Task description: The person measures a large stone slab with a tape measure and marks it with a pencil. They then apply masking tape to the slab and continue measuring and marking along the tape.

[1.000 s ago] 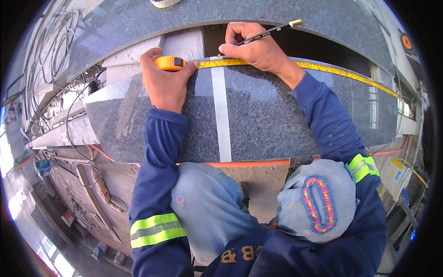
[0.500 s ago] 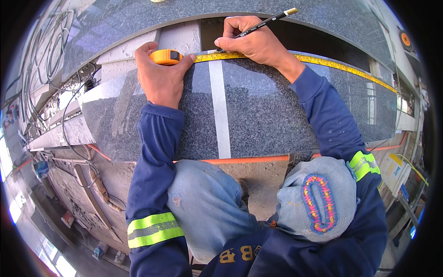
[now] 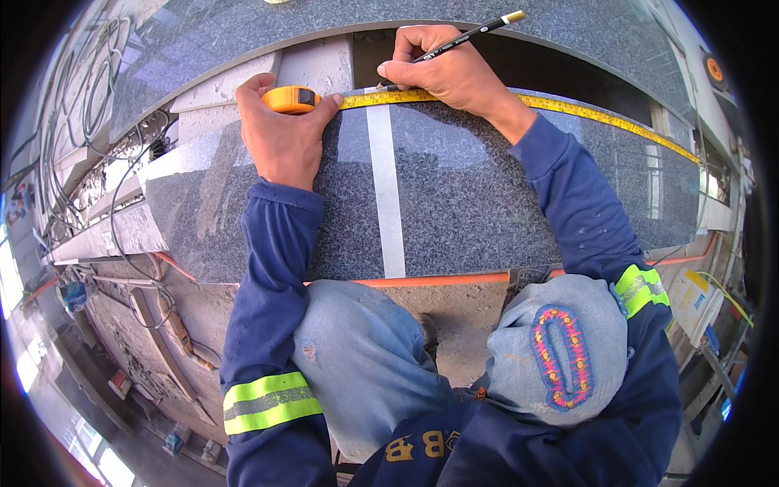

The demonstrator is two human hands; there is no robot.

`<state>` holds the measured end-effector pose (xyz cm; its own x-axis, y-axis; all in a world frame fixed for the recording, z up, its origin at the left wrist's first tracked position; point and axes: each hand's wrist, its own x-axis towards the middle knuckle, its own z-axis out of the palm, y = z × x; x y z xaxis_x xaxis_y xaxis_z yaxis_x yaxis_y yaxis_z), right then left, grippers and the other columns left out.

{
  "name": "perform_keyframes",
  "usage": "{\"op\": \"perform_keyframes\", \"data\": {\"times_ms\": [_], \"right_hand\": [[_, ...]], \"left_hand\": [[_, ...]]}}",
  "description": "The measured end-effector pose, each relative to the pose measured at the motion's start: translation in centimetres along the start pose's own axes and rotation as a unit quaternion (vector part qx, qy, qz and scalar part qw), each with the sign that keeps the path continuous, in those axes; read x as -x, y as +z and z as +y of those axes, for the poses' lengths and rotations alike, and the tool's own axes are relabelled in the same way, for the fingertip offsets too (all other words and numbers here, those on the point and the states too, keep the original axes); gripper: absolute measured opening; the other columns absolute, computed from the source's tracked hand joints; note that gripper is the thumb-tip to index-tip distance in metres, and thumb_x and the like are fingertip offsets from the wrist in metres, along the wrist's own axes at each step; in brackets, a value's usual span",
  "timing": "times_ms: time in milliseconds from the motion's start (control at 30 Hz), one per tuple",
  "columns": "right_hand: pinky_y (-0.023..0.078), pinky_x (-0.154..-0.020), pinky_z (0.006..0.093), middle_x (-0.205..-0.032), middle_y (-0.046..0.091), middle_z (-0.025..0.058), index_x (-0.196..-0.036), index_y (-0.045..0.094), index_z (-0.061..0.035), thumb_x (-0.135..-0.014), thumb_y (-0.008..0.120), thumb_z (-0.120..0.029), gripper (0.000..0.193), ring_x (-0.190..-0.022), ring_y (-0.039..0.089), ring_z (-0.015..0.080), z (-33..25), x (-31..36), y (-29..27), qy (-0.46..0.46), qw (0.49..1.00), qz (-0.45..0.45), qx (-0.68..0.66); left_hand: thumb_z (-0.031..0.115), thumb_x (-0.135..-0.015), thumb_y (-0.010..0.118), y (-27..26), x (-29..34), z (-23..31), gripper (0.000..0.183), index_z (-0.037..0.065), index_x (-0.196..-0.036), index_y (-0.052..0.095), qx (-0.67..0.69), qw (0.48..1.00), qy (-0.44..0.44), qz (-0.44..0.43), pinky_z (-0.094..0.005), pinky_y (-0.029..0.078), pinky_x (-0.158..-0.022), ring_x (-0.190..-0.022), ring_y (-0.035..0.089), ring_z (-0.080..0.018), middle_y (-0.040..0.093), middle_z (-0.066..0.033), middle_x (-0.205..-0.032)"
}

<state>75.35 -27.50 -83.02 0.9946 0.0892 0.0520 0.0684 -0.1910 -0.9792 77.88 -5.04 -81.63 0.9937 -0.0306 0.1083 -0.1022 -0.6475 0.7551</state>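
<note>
My left hand (image 3: 284, 138) is closed round an orange tape measure (image 3: 290, 100), its thumb at the mouth where the blade comes out. The yellow tape blade (image 3: 600, 118) runs right along the far edge of a polished dark grey granite slab (image 3: 471, 195). Between thumb and fingers my right hand (image 3: 442, 69) grips a black pencil (image 3: 471, 34) with a gold end. The pencil's tip is at the slab's far edge, just beyond the blade and close to a pale strip (image 3: 385, 187) that crosses the slab from far to near.
Beyond a dark gap (image 3: 560, 69) lies another granite slab (image 3: 324, 18). Loose cables (image 3: 61, 138) hang at the left. An orange edge (image 3: 438, 280) runs along the slab's near side, by my knees. A pale container (image 3: 696, 304) stands at the right.
The pencil tip has shifted very slightly left along the slab's far edge. My left hand and the tape measure stay almost where they were.
</note>
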Motion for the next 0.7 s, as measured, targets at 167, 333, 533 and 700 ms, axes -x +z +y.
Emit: {"op": "perform_keyframes", "data": {"times_ms": [167,333,533,700], "right_hand": [[0.040,-0.052,0.0213,-0.064,0.057,-0.0019,-0.073,0.059,-0.0067,-0.091,0.074,-0.018,0.026,-0.057,0.051,0.0036,0.21,-0.10,-0.20,0.011,1.000,-0.012,0.017],[0.041,-0.054,0.0207,-0.066,0.058,-0.0022,-0.075,0.060,-0.0070,-0.091,0.074,-0.019,0.025,-0.060,0.052,0.0041,-0.13,-0.26,0.18,0.014,1.000,-0.005,-0.003],[0.044,-0.057,0.0210,-0.067,0.058,-0.0023,-0.076,0.061,-0.0057,-0.090,0.074,-0.022,0.025,-0.064,0.054,0.0033,-0.34,-0.44,0.12,-0.044,0.994,-0.004,0.098],[0.041,-0.053,0.0198,-0.065,0.058,-0.0025,-0.075,0.060,-0.0063,-0.090,0.074,-0.020,0.025,-0.059,0.052,0.0022,-0.18,-0.33,-0.32,-0.022,0.997,-0.019,0.076]], "left_hand": [[0.024,-0.063,0.094,-0.06,-0.01,-0.01,0.078,-0.002,-0.121,0.048,0.005,1.000,-0.003,-0.003,-0.0384,0.054,-0.084,-0.091,0.063,-0.0267,0.060,-0.0187,-0.105],[0.023,-0.062,0.094,-0.06,-0.09,-0.16,0.078,-0.003,-0.120,0.049,0.009,1.000,-0.008,-0.001,-0.0384,0.054,-0.083,-0.090,0.063,-0.0265,0.061,-0.0182,-0.103],[0.025,-0.061,0.094,0.08,-0.21,-0.56,0.076,-0.003,-0.118,0.051,0.000,1.000,0.019,0.020,-0.0400,0.053,-0.083,-0.090,0.064,-0.0296,0.063,-0.0183,-0.101],[0.026,-0.062,0.094,-0.07,-0.15,-0.55,0.076,-0.002,-0.119,0.051,0.003,1.000,0.004,0.007,-0.0398,0.054,-0.083,-0.091,0.065,-0.0286,0.063,-0.0189,-0.102]]}}
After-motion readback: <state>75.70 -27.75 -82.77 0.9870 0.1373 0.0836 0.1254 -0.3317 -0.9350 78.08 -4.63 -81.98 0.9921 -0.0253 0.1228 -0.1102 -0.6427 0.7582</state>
